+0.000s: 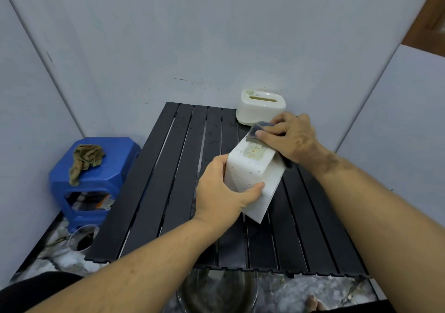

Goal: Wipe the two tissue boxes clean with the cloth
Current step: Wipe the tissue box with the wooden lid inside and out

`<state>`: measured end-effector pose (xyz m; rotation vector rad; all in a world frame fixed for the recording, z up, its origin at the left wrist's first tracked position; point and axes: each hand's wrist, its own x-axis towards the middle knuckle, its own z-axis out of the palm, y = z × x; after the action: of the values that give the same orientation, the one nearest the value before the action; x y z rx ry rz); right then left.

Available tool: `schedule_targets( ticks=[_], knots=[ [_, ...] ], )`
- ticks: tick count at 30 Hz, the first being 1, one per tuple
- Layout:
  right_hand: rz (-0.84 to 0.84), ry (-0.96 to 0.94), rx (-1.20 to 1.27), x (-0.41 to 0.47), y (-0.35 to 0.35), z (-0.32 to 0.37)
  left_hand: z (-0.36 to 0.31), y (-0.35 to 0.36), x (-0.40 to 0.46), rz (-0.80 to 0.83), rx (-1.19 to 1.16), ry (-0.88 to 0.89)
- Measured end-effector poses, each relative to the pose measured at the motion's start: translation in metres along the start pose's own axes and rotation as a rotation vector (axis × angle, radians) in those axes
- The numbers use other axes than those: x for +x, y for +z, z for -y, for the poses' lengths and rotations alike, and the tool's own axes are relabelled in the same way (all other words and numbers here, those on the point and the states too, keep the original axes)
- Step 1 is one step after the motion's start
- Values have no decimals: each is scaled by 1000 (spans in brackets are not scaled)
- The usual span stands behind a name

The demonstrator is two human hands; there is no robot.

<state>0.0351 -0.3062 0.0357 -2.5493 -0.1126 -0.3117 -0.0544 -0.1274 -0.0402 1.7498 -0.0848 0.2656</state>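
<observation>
Left hand (222, 187) holds a tilted white tissue box (250, 168) above the black slatted desk (168, 192); right hand (292, 139) presses a dark cloth (258, 129) on its far end. Second tissue box (261, 106) stands far right.

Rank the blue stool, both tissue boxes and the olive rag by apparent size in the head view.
1. blue stool
2. held white tissue box, nearer the camera, so unsure
3. cream tissue box
4. olive rag

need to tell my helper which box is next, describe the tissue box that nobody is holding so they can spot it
Start at the black slatted table and go to its far right corner, against the wall. The box stands there alone, behind the right hand. It is cream with rounded corners and a slot on top, whereas the held box is white, square-edged and tilted.
</observation>
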Motion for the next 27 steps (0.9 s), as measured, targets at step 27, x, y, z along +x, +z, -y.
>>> schedule_targets(
  ticks=[27],
  knots=[
    [140, -298, -12, -16, 4, 28, 6, 9, 5, 6, 17, -32]
  ],
)
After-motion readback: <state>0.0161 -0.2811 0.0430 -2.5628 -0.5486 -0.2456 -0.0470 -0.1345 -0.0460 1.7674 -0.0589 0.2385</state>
